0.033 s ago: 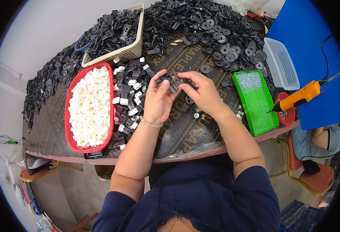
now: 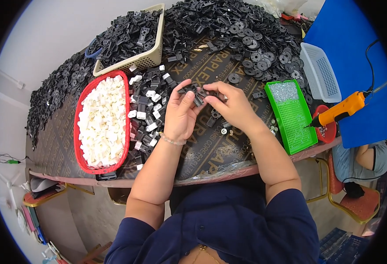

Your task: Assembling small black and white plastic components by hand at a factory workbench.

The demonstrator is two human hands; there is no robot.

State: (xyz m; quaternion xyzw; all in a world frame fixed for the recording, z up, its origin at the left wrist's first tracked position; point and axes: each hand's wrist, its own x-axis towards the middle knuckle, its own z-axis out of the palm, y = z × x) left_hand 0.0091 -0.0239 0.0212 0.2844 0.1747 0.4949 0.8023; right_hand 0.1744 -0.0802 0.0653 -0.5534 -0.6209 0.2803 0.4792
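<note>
Above the middle of the dark table, my left hand [image 2: 179,114] is turned palm up, with thumb and fingers closed on a black plastic part [image 2: 198,100]. My right hand [image 2: 235,105] meets it from the right, its thumb and forefinger pinched on a dark piece at that part's end. Whether the two pieces are joined I cannot tell, as the fingers cover much of them. Just beneath my hands lie a few loose black parts [image 2: 212,122] and a small round white piece [image 2: 224,131]. Black parts with white ends [image 2: 151,127] are heaped beside my left wrist.
At left stands a red basket [image 2: 76,132] of white pieces, with a beige basket [image 2: 151,56] of black parts behind. Black discs [image 2: 261,61] pile up at the back. To the right are a green tray [image 2: 290,147], an orange electric screwdriver [image 2: 343,108], a red bowl [image 2: 331,132] and a pale basket [image 2: 327,88].
My right fingertips and the dark piece in them have shifted very slightly against the part in my left hand. Everything else looks the same.
</note>
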